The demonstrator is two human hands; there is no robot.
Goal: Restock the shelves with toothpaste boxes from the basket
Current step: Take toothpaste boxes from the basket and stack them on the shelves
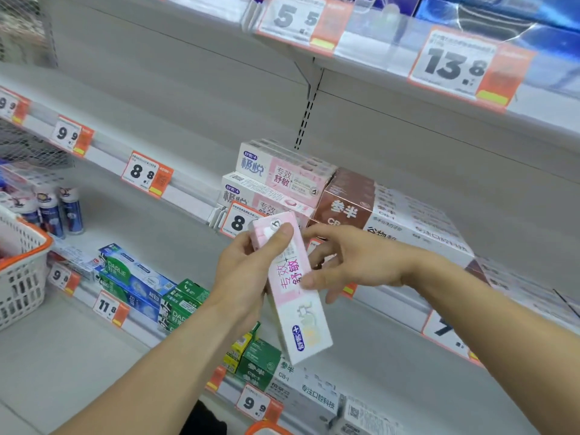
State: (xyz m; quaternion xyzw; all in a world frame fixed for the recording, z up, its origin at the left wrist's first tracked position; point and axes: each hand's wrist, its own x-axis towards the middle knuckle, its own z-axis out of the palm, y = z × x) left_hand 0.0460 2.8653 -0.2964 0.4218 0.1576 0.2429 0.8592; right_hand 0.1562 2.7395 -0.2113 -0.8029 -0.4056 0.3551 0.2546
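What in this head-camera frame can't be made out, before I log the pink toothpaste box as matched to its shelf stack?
- Price tag below the pink-and-white stack, head view: the held pink box covers everything after the "8".
- Basket: cut by the left edge, contents unseen.
- Right hand: fingertips behind the box, grip unclear.
- Left hand grips the box; its fine print is too small.

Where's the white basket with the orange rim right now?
The white basket with the orange rim sits at the head view's far left edge, left of the blue-capped bottles.
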